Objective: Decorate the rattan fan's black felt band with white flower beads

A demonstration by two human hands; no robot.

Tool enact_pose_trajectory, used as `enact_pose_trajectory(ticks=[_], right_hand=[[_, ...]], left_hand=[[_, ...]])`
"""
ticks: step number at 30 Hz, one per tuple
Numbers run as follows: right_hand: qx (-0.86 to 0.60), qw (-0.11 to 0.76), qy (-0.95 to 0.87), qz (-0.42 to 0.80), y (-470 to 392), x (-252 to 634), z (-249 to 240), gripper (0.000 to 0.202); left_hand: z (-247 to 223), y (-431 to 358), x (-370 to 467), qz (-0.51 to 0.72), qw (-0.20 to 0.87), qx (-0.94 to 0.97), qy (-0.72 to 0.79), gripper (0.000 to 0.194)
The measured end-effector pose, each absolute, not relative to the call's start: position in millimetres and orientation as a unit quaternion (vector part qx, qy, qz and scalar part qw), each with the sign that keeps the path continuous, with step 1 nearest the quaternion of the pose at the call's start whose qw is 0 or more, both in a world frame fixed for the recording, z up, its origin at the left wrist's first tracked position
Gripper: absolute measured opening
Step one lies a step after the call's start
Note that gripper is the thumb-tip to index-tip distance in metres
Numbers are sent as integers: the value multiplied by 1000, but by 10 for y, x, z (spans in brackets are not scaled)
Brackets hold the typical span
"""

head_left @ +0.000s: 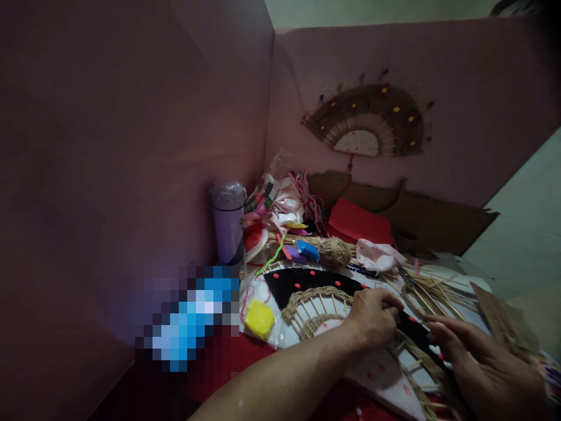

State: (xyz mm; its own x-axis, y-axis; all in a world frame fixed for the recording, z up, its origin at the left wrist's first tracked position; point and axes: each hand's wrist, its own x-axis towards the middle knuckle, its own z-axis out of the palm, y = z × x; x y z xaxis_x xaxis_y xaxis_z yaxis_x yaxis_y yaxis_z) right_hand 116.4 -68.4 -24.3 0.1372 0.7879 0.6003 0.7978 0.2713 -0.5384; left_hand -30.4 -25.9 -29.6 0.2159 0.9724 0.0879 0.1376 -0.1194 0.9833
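A hand-fan-shaped craft (322,286) lies before me, with a black band, red dots, woven twine rows, thin sticks and a pale dotted centre. Over the black band rests my left hand (374,316), its fingers curled and closed; whatever they may hold is hidden. At the fan's right side is my right hand (486,362), index finger and thumb brought close together. A bit of white shows beneath its thumb, too unclear to name. A yellow clay packet (259,318) sits left of the fan.
Behind the fan are a twine ball (335,252), a blue packet (307,249), scissors (414,292) and thin sticks (442,292). A lilac tumbler (228,225) stands at the left wall. Red paper (360,221) leans at the back, below a finished fan (388,108) on the wall.
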Motion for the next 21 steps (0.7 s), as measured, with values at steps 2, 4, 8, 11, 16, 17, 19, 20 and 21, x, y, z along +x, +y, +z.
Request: enact_pose_trajectory(ticks=[2, 4, 8, 11, 16, 17, 19, 20, 21], right_hand=[[-609, 468, -641, -23, -668, 1183, -277, 33], [-620, 474, -624, -28, -659, 1207, -310, 31], [-615, 459, -641, 11, -664, 1248, -339, 24], [-590, 469, -657, -23, -664, 1247, -334, 22], [-569, 483, -663, -65, -658, 1234, -331, 25], [-581, 479, -656, -56, -661, 1237, -332, 26], [-600, 468, -648, -33, -665, 1247, -336, 28], [-604, 462, -649, -23, -665, 1252, -339, 29], [-607, 458, -649, -18, -664, 1256, -344, 29]], left_hand=[[-305, -251, -298, 431, 484, 613, 452, 25], [-317, -246, -290, 431, 482, 614, 452, 24], [-336, -245, -278, 429, 479, 616, 455, 25], [-334, -247, -283, 427, 477, 618, 456, 26], [-305, -260, -300, 423, 476, 621, 457, 26], [-302, -263, -301, 423, 475, 621, 458, 26], [-301, -267, -301, 423, 473, 623, 458, 27], [-304, -268, -300, 422, 473, 624, 457, 27], [-308, -267, -298, 422, 472, 625, 457, 27]])
